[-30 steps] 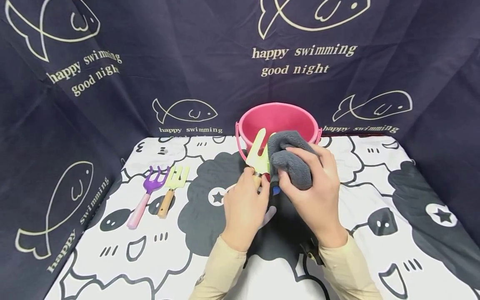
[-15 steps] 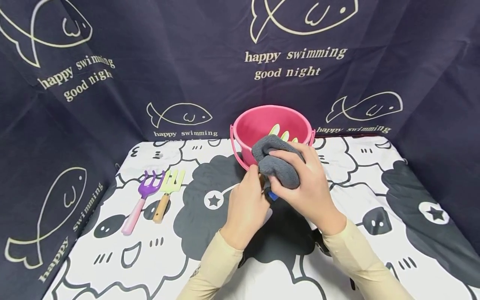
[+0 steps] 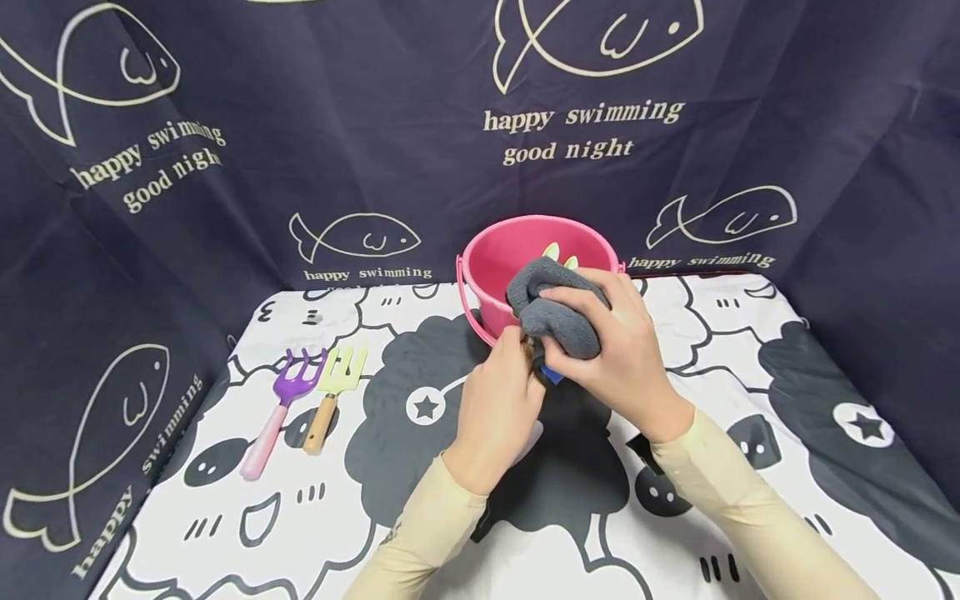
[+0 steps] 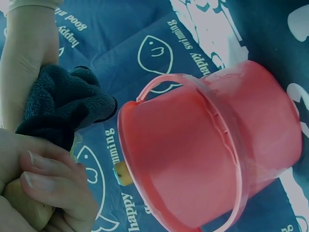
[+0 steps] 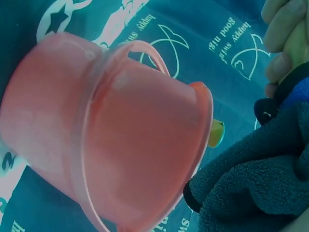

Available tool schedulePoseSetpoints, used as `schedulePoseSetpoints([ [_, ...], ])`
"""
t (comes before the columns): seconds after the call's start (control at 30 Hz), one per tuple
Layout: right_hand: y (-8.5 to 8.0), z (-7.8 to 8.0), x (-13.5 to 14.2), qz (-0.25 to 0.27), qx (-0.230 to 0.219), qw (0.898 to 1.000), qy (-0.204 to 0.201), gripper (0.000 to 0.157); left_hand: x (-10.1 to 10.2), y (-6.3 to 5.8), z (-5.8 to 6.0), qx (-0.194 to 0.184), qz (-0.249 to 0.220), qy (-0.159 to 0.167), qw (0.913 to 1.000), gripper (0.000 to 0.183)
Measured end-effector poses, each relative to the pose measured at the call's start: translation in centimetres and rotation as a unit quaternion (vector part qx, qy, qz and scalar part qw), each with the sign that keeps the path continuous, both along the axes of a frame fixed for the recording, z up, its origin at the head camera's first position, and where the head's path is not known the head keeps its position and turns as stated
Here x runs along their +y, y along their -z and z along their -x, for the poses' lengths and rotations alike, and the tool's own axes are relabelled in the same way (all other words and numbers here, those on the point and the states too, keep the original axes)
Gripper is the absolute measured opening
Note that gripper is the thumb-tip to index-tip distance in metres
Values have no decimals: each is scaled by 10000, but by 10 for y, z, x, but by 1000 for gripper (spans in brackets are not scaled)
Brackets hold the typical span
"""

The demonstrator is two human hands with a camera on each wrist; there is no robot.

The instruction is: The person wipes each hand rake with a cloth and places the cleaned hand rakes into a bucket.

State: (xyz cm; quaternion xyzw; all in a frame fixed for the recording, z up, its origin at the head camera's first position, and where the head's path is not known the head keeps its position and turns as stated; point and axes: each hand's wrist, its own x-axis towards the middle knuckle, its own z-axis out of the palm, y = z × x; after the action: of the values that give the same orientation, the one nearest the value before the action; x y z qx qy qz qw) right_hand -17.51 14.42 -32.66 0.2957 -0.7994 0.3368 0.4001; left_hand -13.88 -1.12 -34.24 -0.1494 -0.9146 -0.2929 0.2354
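Note:
My left hand point(image 3: 501, 408) grips the wooden handle point(image 4: 29, 208) of a hand fork. Its pale green tine tips point(image 3: 551, 251) show past the cloth, in front of the pink bucket's point(image 3: 487, 312) opening; the rest of the head is covered. In my right hand point(image 3: 626, 354) is a bunched grey cloth point(image 3: 558, 321), pressed around the fork's head just beyond the left hand. A blue patch point(image 3: 552, 374) hangs at the cloth's lower edge. Both hands are close together at the bucket's near side.
Left of the hands lie a purple hand rake point(image 3: 296, 377) with a pink handle and a pale green rake point(image 3: 341, 371) with a wooden handle. A yellowish handle end point(image 5: 217, 134) sticks out over the bucket's rim. Dark fish-printed curtains point(image 3: 360, 125) stand behind and beside the sheep-patterned tablecloth point(image 3: 300, 533).
The cloth has moved over the fork's head, which showed more a second ago; now only tine tips show. The fork has turned toward the right. The whole view has shifted slightly.

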Motion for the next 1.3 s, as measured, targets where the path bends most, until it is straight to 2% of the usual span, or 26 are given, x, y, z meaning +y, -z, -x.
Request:
schedulePoseSetpoints([
  [0.2,-9,12,0,66,121,9999,-41,44,0,-6,7,130,-96,-29,9999,18],
  [0.57,-12,18,8,438,107,9989,140,41,-2,-6,6,42,-75,-8,10000,22],
  [0.77,-15,18,13,692,77,9966,430,40,-6,-2,4,-89,-110,82,9999,26],
  [1.07,-22,7,19,1254,89,9900,637,38,-10,-2,5,-575,-168,74,9982,24],
  [1.2,-30,-7,15,1530,305,9861,566,36,-10,-2,7,-801,-147,17,9967,26],
  [1.3,-36,-21,10,1678,429,9842,356,37,-12,-3,9,-716,9,-30,9974,25],
])
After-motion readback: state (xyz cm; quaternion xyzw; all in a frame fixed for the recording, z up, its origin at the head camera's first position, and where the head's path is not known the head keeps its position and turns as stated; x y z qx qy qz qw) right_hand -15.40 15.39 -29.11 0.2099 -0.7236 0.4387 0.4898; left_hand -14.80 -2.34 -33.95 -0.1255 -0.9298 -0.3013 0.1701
